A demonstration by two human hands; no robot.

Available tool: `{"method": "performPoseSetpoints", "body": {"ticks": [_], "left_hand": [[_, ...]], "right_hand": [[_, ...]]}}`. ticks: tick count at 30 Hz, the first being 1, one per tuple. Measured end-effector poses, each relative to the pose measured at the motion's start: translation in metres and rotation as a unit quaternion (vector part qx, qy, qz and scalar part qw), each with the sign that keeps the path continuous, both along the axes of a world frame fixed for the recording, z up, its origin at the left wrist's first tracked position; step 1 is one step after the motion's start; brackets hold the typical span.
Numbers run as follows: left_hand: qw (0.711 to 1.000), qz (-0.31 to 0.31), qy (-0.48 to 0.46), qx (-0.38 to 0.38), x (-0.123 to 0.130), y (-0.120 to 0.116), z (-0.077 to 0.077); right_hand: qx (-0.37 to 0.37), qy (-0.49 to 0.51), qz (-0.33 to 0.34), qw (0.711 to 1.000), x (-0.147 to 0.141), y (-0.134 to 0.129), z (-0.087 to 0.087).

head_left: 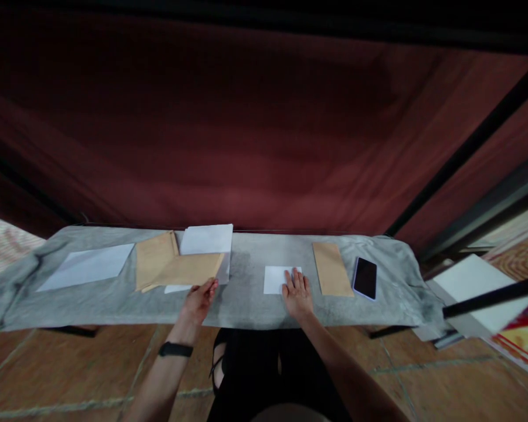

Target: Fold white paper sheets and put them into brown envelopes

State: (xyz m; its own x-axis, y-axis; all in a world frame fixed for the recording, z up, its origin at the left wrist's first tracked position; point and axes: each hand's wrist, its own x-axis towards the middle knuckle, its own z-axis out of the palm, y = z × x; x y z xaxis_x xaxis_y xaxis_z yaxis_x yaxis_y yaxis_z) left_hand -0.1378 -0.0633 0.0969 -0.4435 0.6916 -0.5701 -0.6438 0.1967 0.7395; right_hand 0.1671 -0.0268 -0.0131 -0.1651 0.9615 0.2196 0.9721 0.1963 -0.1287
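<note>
My left hand (201,300) pinches the lower right corner of a brown envelope (189,269), which overlaps other brown envelopes (155,255) and several white sheets (207,239). Fingers spread, my right hand (298,293) lies flat on the right part of a small white paper (275,280). Just right of that hand is a single brown envelope (333,269), flat on the grey cloth.
A grey cloth (250,252) covers the narrow table. A phone (365,278) lies at the right, a large white sheet (90,265) at the left. Behind hangs a dark red cloth (264,146). A white box (479,293) stands beyond the right end.
</note>
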Motion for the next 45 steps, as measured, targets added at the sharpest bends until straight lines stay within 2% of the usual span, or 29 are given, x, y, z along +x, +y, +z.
{"method": "performPoseSetpoints", "body": {"ticks": [4, 8, 14, 17, 21, 25, 28, 40, 45], "left_hand": [[1.0, 0.021, 0.006, 0.007, 0.041, 0.023, -0.02], [1.0, 0.025, 0.016, 0.008, 0.057, 0.036, -0.03], [0.999, 0.031, 0.022, 0.008, 0.08, 0.04, -0.045], [0.999, 0.039, 0.019, 0.007, 0.088, 0.045, -0.049], [0.999, 0.028, 0.014, 0.01, 0.097, 0.062, -0.046], [0.999, 0.029, 0.016, 0.017, 0.098, 0.077, -0.04], [1.0, 0.026, 0.016, 0.007, 0.091, 0.079, -0.038], [0.999, 0.052, 0.006, -0.01, 0.082, 0.066, -0.042], [1.0, 0.013, 0.001, -0.005, 0.084, 0.05, -0.04]], "right_hand": [[-0.001, 0.018, 0.004, 1.0, 0.0, 0.0, 0.001], [0.008, 0.038, 0.005, 0.999, 0.001, 0.0, 0.0], [0.022, 0.061, 0.009, 0.998, 0.0, 0.001, -0.004], [0.016, 0.062, 0.006, 0.998, 0.0, 0.001, -0.003], [0.007, 0.066, 0.004, 0.998, -0.001, 0.0, 0.002], [-0.006, 0.072, 0.001, 0.997, -0.001, 0.0, 0.008], [-0.008, 0.076, -0.001, 0.997, -0.001, 0.0, 0.009], [-0.033, 0.083, 0.002, 0.996, 0.001, 0.0, 0.017], [-0.04, 0.087, 0.002, 0.995, 0.001, 0.0, 0.018]]}}
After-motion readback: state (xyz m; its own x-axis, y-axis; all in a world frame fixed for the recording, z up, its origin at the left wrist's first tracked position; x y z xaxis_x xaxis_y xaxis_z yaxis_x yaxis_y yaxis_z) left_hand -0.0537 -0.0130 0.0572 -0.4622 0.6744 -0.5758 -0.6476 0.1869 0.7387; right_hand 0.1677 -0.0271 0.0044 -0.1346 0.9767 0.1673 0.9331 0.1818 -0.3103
